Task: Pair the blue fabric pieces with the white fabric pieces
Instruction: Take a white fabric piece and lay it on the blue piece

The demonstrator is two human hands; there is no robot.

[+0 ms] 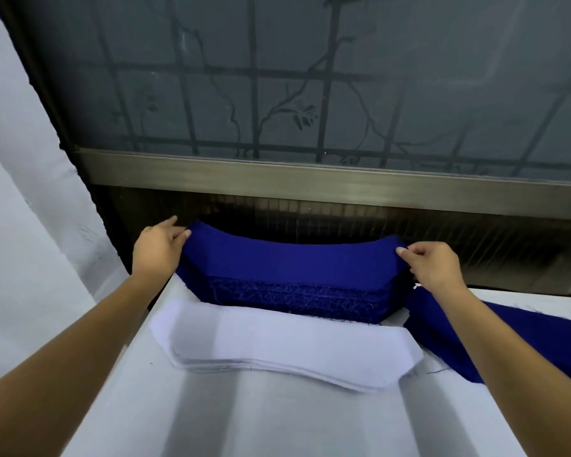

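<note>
Hands are pinching the top blue piece [290, 258]: left hand [157, 249] gripping its left end, right hand [432, 267] its right, white stack [287, 344] lying nearer.

Seen from above, two bare arms reach forward over a white counter [277, 423]. At the far edge sits a thick stack of blue fabric pieces [297, 291], its frayed edges facing the viewer. The left hand [159, 249] pinches the top blue piece [294, 258] at its left end, index finger pointing outward. The right hand [432, 265] pinches the same piece at its right end, so it arches slightly between them. Just in front lies a flatter stack of white fabric pieces [287, 344], curved in outline. Another blue cloth [541, 338] lies to the right, partly under the right forearm. Behind stands a frosted window [310, 77] with bars.
</note>
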